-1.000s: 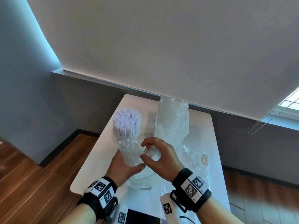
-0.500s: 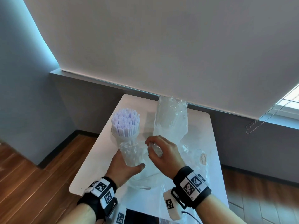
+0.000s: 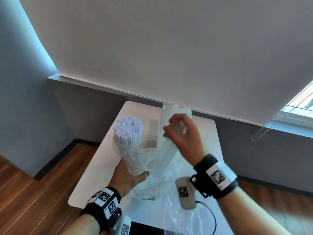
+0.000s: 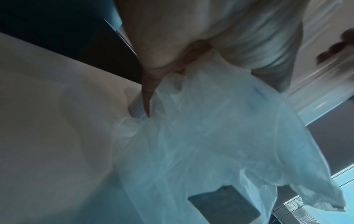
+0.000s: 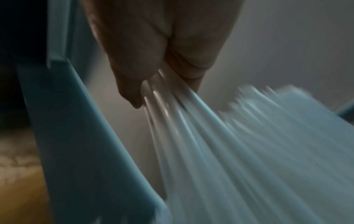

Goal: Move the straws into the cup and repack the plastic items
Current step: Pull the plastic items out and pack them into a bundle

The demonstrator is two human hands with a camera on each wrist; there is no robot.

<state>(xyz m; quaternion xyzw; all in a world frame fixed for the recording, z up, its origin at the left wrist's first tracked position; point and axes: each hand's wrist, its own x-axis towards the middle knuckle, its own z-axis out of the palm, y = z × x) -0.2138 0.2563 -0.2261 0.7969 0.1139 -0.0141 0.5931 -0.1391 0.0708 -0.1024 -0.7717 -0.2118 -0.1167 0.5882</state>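
A clear cup (image 3: pixel 127 146) packed with upright lilac straws (image 3: pixel 127 131) stands at the table's left side. Just in front of it my left hand (image 3: pixel 130 177) grips a crinkly clear plastic item (image 3: pixel 133 161) from below. My right hand (image 3: pixel 181 133) is raised over the table's middle and pinches clear plastic film (image 3: pixel 165 153), which stretches down toward the left hand. The right wrist view shows the fingers (image 5: pixel 132 91) bunching that film (image 5: pixel 210 136), blurred by motion. In the left wrist view, film (image 4: pixel 210 136) hangs from my left hand (image 4: pixel 159 63).
A tall clear plastic sleeve (image 3: pixel 169 109) stands behind my right hand at the back of the white table (image 3: pixel 101 158). More loose clear bag (image 3: pixel 177 211) covers the near right part. A dark flat object (image 3: pixel 147 230) and a black cable (image 3: pixel 214 217) lie at the front edge.
My right hand has lifted up and away to the right from beside the left hand, drawing the clear film taut. The left hand keeps its grip in place.
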